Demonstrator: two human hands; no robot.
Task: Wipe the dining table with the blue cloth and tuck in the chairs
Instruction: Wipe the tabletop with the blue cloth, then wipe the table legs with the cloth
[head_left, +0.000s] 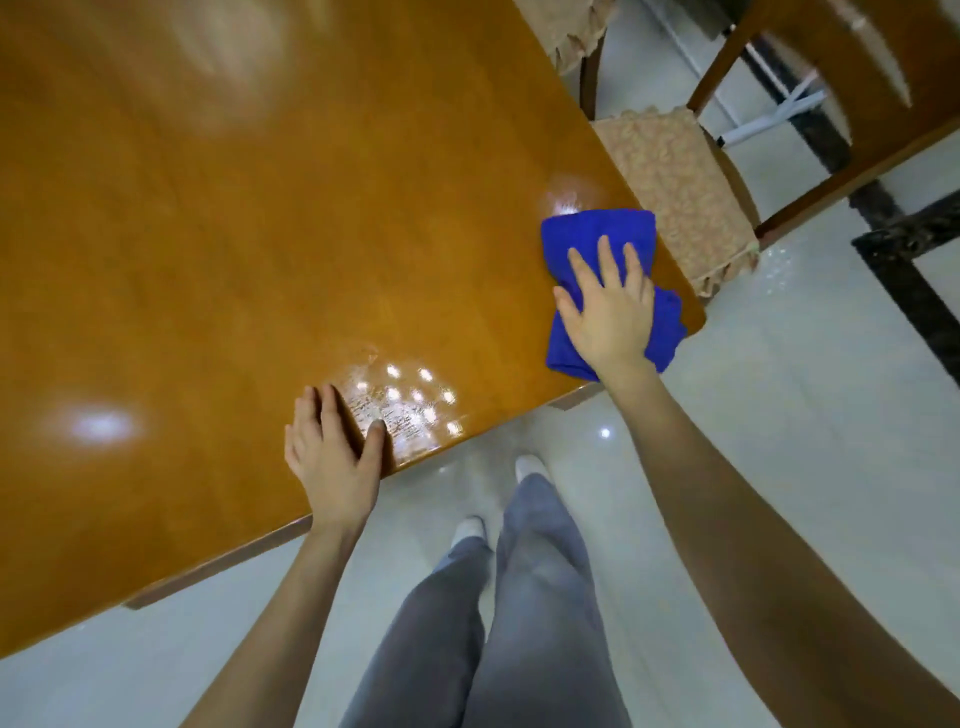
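Your right hand (608, 306) is pressing flat, fingers spread, on the cloth (602, 234) at the table (260, 208) corner. Your left hand (332, 452) is resting flat at the near edge. A chair (675, 176) is standing just beside that corner.

The cloth (587, 234) is pressed under the right hand (610, 317) at the table's (260, 208) right corner; a chair (675, 182) is set just beside it.
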